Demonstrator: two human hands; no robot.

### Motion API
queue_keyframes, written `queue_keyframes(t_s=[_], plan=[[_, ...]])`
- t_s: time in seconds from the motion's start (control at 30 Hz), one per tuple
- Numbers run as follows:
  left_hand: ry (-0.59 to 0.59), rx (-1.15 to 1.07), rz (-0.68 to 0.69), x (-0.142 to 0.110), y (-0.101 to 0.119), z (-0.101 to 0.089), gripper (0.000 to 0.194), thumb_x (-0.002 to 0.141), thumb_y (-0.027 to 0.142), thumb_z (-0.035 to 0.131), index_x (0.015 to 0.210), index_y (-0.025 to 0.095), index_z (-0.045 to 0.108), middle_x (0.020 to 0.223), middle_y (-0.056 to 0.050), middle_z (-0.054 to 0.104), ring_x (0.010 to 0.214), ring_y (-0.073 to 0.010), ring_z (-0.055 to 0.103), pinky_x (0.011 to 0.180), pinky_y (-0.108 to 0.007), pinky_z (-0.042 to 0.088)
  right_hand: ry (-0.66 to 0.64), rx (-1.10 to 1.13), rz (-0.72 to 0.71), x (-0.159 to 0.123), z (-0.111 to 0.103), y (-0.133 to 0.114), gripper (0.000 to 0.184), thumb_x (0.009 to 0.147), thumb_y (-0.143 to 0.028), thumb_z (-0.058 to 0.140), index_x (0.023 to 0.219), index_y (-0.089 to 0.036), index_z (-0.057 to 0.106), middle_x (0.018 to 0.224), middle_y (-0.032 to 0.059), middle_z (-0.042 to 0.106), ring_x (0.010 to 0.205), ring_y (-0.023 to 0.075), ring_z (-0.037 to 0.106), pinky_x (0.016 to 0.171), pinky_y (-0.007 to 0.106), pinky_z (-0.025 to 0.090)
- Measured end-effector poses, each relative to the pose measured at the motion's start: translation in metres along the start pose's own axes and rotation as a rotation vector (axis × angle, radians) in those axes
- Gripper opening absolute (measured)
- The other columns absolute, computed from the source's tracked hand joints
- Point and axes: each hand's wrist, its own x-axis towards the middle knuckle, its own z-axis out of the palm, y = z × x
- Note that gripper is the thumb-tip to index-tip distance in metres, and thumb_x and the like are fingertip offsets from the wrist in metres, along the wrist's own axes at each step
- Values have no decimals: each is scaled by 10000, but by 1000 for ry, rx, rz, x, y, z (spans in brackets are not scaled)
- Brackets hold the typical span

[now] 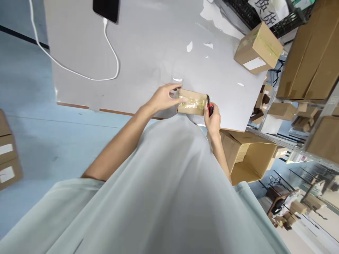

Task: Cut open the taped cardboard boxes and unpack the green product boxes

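Note:
A small cardboard box (192,102) with shiny clear tape across its top is at the table's near edge. My left hand (164,97) grips its left end, thumb on the top and fingers at the far side. In my right hand (212,119) is a red and black utility knife (210,107), its dark tip pointing away from me at the box's right end. Whether the blade touches the tape I cannot tell.
The grey table (143,46) holds a phone (106,10) with a white cable (116,58), paper scraps and a taped carton (258,48). An open carton (247,158) stands below its right edge, by shelves of boxes. A black crate (286,24) is at the far right.

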Motion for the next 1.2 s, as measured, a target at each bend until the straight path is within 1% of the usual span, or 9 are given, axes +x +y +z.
queue_keyframes(t_s=[0.1, 0.23, 0.4, 0.67, 0.83, 0.93, 1.03, 1.13, 1.2], plan=[[46, -47, 5, 16, 3, -6, 411, 945, 551, 865, 1225, 254, 915, 1348, -85, 855, 1287, -336, 792, 1177, -462, 628, -113, -81, -38, -13, -10, -24, 562, 1231, -357, 216, 1736, -212, 414, 1536, 233, 727, 1303, 325, 758, 1044, 416, 589], [16, -91, 1, 32, -5, -12, 312, 866, 510, 958, 1065, 271, 942, 1231, -72, 888, 1207, -335, 817, 1176, -474, 629, -213, -12, -145, -19, -10, -52, 520, 1229, -345, 249, 1660, -254, 525, 1380, 154, 830, 1200, 312, 804, 1026, 383, 594], [-28, -110, -9, 42, -17, -18, 291, 833, 496, 979, 1012, 267, 951, 1163, -83, 900, 1167, -341, 832, 1171, -484, 623, -229, -26, -179, -13, -1, -82, 536, 1233, -324, 278, 1679, -247, 565, 1365, 141, 837, 1233, 291, 801, 1036, 351, 586], [-85, -143, -8, 53, -24, -21, 204, 840, 411, 931, 982, 266, 954, 1090, -72, 909, 1124, -335, 836, 1131, -473, 640, -216, -166, -67, -12, 6, -111, 584, 1237, -315, 238, 1746, -219, 507, 1395, 163, 840, 1237, 318, 809, 1043, 382, 604], [-114, -95, -27, 55, -24, -21, 209, 845, 345, 875, 998, 231, 960, 1041, -69, 908, 1054, -340, 848, 1075, -478, 661, -226, -163, 26, -14, 5, -134, 522, 1242, -286, 286, 1664, -168, 570, 1327, 183, 856, 1211, 334, 813, 1036, 395, 608], [-78, -43, -47, 54, -19, -19, 199, 875, 295, 843, 1015, 218, 961, 1108, -72, 912, 1088, -313, 851, 1085, -420, 647, -225, -154, 101, -11, 5, -152, 454, 1251, -274, 333, 1582, -135, 611, 1316, 189, 851, 1235, 317, 804, 1055, 384, 603], [-32, 36, -83, 50, -9, -14, 183, 891, 263, 834, 1016, 226, 961, 1090, -63, 914, 1061, -291, 852, 1050, -366, 641, -239, -167, 165, -12, 5, -165, 409, 1237, -197, 366, 1541, -113, 628, 1334, 208, 837, 1260, 303, 801, 1062, 376, 608], [27, 127, -89, 45, 1, -9, 189, 911, 226, 809, 1021, 213, 962, 1077, -62, 912, 1019, -287, 852, 1018, -352, 633, -261, -193, 223, -19, 5, -169, 416, 1204, -97, 357, 1487, -96, 662, 1344, 241, 823, 1274, 291, 809, 1066, 368, 614], [61, 147, -77, 42, 4, -8, 193, 938, 219, 793, 1036, 199, 959, 1107, -63, 911, 1018, -279, 851, 1025, -352, 625, -264, -178, 225, -22, 6, -169, 404, 1214, -123, 361, 1480, -96, 663, 1347, 244, 822, 1274, 294, 810, 1072, 375, 619]])
